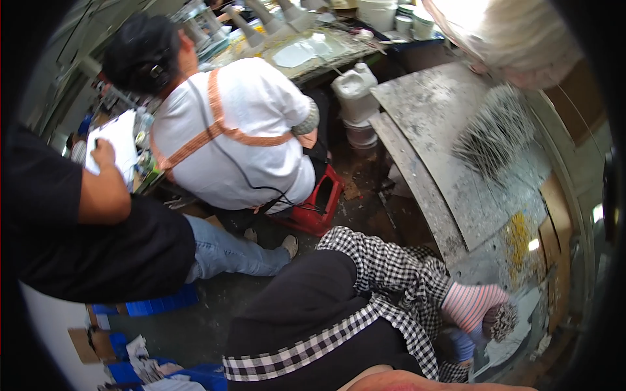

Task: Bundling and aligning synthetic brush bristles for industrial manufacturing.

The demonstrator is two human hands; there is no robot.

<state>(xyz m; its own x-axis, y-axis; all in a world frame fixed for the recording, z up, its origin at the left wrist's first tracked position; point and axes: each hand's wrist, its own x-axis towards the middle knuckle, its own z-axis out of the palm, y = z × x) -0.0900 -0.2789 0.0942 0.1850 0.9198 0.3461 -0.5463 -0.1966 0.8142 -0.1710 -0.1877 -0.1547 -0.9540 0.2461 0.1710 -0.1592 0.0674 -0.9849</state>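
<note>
My left arm, in a black-and-white checked sleeve, reaches right to the bench. My left hand (473, 306), in a pink striped glove, is closed round a bundle of thin grey rods (502, 322), whose speckled round end faces out. Below it, my right hand (464, 344) shows only as a patch of blue-purple cloth above another checked cuff; its fingers are hidden. Beneath the bundle lies a pale grey, wet-looking patch (512, 345) on the bench. A larger heap of similar thin grey rods (493, 133) lies farther up on a grey board (427, 111).
A person in a white shirt (241, 124) sits on a red stool (316, 202), back turned. Another person in black (72, 221) stands left, holding paper (114, 140). White jugs (355, 91) stand beside the boards. Yellow bits (518, 244) and cardboard (557, 215) line the bench's right side.
</note>
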